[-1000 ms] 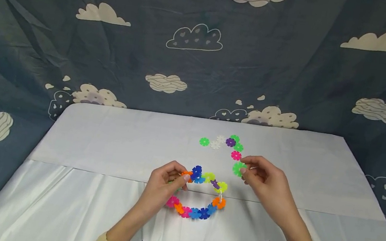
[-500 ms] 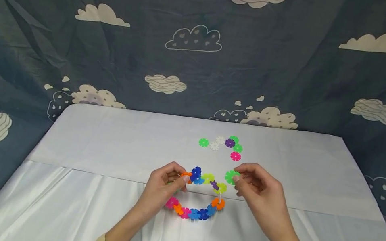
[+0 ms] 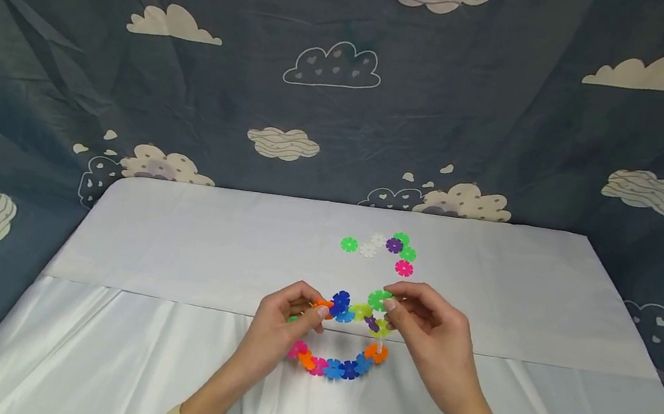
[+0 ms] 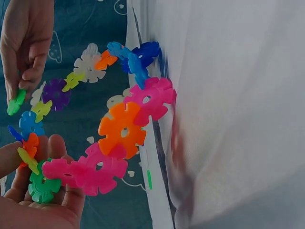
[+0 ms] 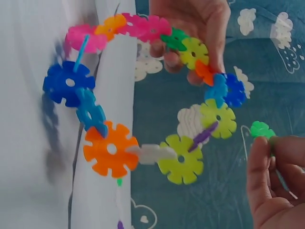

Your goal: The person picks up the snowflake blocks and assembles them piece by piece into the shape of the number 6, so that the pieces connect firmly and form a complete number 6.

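A ring of interlocking flower-shaped plastic discs [image 3: 334,368] in pink, orange, blue, yellow, purple and white is held up over the white table. My left hand [image 3: 281,323] pinches its left side between thumb and fingers, at the small orange and yellow discs [image 5: 194,53]. My right hand [image 3: 435,350] pinches a single green disc [image 3: 379,300] by thumb and forefinger. That disc is just beyond the ring's far right side, overlapping the yellow discs in the head view. In the right wrist view, the green disc shows apart from the ring, near its two-blue cluster [image 5: 233,89].
Several loose discs lie further back on the white-covered table [image 3: 207,246]: a pink one [image 3: 404,268], a purple one [image 3: 394,245], white ones [image 3: 368,249] and green ones [image 3: 349,245]. Behind the table hangs a dark curtain [image 3: 227,95] with cloud prints.
My right hand has carried the green disc leftward, from beside the loose pink disc to the ring's far edge. The left hand and ring stay nearly in place.
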